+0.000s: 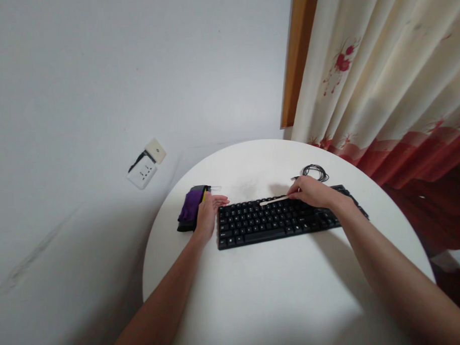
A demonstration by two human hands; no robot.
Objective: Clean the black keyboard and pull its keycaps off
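Observation:
A black keyboard [267,221] lies on the white round table [279,286]. My right hand [309,191] is over its right half, fingers closed around a slim white stick [274,199] with a thicker, swab-like tip. That tip points left and rests on or just above the upper rows of keys; contact is hard to tell. At the keyboard's left end, my left hand [209,212] stands on its edge with fingers stretched out, holding nothing visible. Beside it lies a folded purple cloth [191,204] on a dark flat item [185,227], partly hidden by the hand.
A coiled black cable [316,171] lies behind the keyboard. Something yellow [204,195] shows beside the cloth. The wall carries a socket plate [142,172] to the left. A cream and red curtain [374,87] hangs beyond the table's right side.

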